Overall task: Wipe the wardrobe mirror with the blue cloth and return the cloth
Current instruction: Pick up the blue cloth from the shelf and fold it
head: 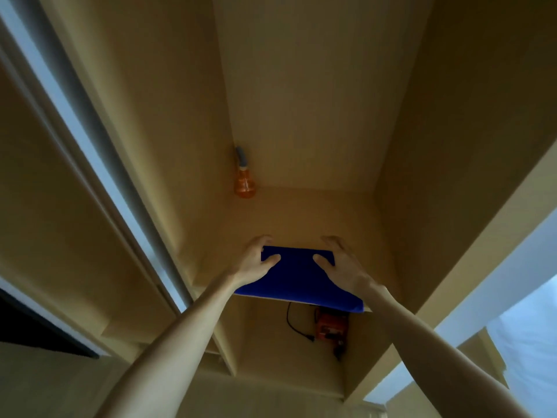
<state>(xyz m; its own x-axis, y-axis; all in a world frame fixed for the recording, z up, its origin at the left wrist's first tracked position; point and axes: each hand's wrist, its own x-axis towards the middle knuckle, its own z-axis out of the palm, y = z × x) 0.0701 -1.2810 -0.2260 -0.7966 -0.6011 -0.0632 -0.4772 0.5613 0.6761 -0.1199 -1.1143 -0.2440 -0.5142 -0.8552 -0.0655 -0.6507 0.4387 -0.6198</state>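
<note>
On the shelf, your two hands' fingers curl round the folded blue cloth — soft, light, limp: hold its edges.

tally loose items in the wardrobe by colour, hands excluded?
Blue: 1, cloth on the shelf, held by left hand and right hand
Orange: 2, spray bottle; tool on the lower level
Black: 1, cord
Total: 4
</note>
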